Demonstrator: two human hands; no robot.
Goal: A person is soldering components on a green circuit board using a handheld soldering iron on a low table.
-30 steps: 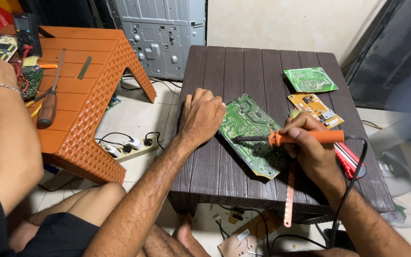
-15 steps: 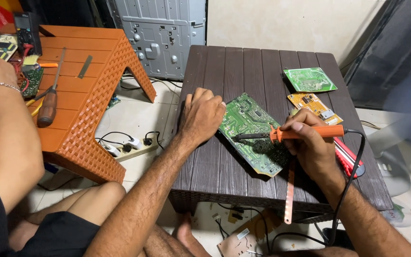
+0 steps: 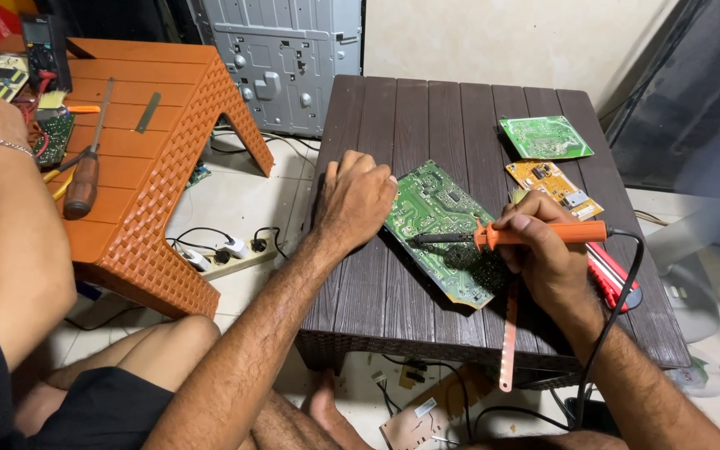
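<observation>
Head view. My left hand (image 3: 353,200) lies knuckles up, fingers curled, pressing the left edge of the green circuit board (image 3: 439,225); it grasps nothing. The board lies flat mid-worktop (image 3: 393,117), on the dark slatted top. My right hand (image 3: 543,246) is clenched round the orange soldering iron (image 3: 535,235), over the board's right end; the tip points left over the board, contact probably but hard to tell. Right of the board: small orange board (image 3: 553,187), another green board (image 3: 543,137), red tool (image 3: 614,271). Left of the board: an orange worktop (image 3: 152,167) with a screwdriver (image 3: 85,179), and another person's arm (image 3: 6,225).
</observation>
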